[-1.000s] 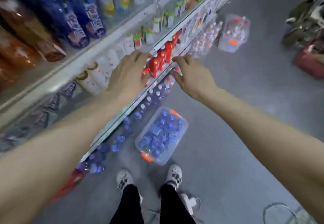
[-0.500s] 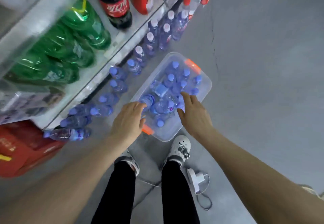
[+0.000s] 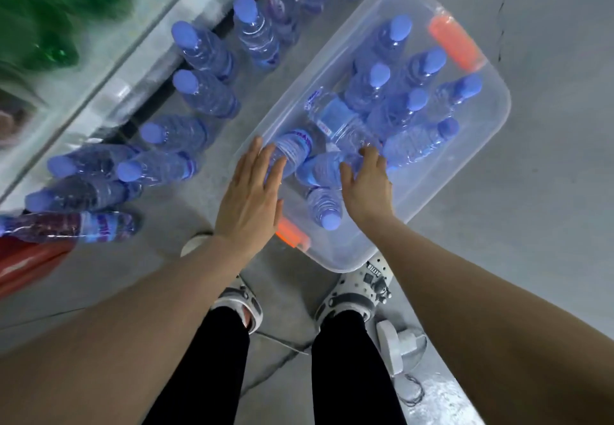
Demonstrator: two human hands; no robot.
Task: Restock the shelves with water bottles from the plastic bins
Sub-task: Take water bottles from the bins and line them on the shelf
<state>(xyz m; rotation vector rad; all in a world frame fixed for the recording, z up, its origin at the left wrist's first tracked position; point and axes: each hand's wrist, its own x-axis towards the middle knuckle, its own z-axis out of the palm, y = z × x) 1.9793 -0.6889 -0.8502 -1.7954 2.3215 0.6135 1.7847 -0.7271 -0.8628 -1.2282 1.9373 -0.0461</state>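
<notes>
Both hands are down over the near end of the clear plastic bin [image 3: 491, 125], which sits on the floor just in front of the feet.

Left hand [image 3: 249, 198]: grip wide open, fingers straight and spread, holding nothing. Its fingertips overlap the near end of a lying bottle [image 3: 294, 150]. Whether they actually touch it can't be told.

Right hand [image 3: 367, 185]: fingers curled down over the lying bottles mid-bin, around the second lying bottle [image 3: 320, 168]. Can't tell if the grip has closed on anything, since the fingertips are hidden behind the hand.

Key relation: the left-hand bottle lies on its side, long axis running away from the person and slightly right, roughly in line with the left fingers. So the hand sits along the axis, not across it. My read is that the wrist needs to turn or come over the barrel before wrapping. The left hand is the nearer one to that bottle. The right is nearer the cluster beside it.

One more bottle [image 3: 324, 206] lies between the two hands, cap toward the person. The upright bottles [image 3: 395, 105] fill the far half of the bin.

The bottom shelf row [image 3: 202, 92] to the left already holds many capped bottles. Judging by that, restocking is well under way, and the step in hand is the next pick.
</notes>
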